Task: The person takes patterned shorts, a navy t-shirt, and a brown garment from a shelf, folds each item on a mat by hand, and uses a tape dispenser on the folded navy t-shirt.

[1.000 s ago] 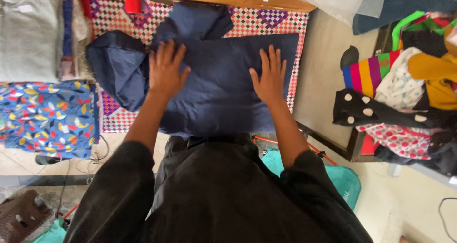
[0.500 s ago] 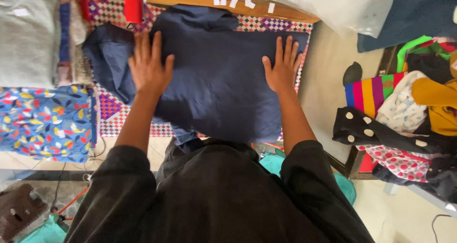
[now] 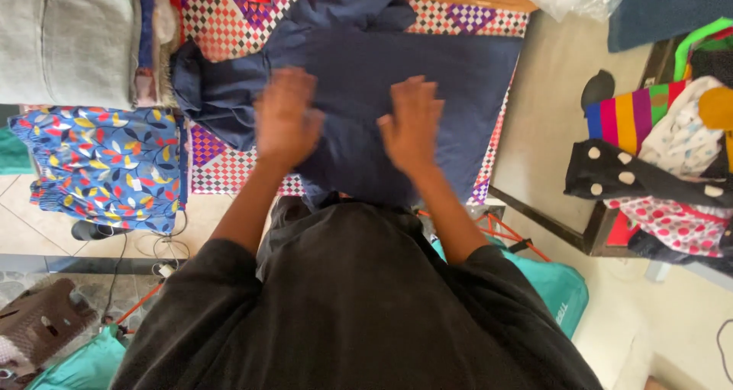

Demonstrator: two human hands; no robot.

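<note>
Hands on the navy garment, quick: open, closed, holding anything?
Left hand: open, flat on the navy garment, motion-blurred, gripping nothing.
Right hand: open, fingers spread on the same garment, gripping nothing.

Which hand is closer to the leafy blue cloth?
The left hand. It lies on the navy garment, just right of the leafy blue cloth. The right hand lies farther right, mid-garment.

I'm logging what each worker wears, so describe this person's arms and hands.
The left hand and right hand are bare and blurred: no gloves, and no rings or watch can be made out. The forearms are uncovered; loose dark grey sleeves end near the elbows.
</note>
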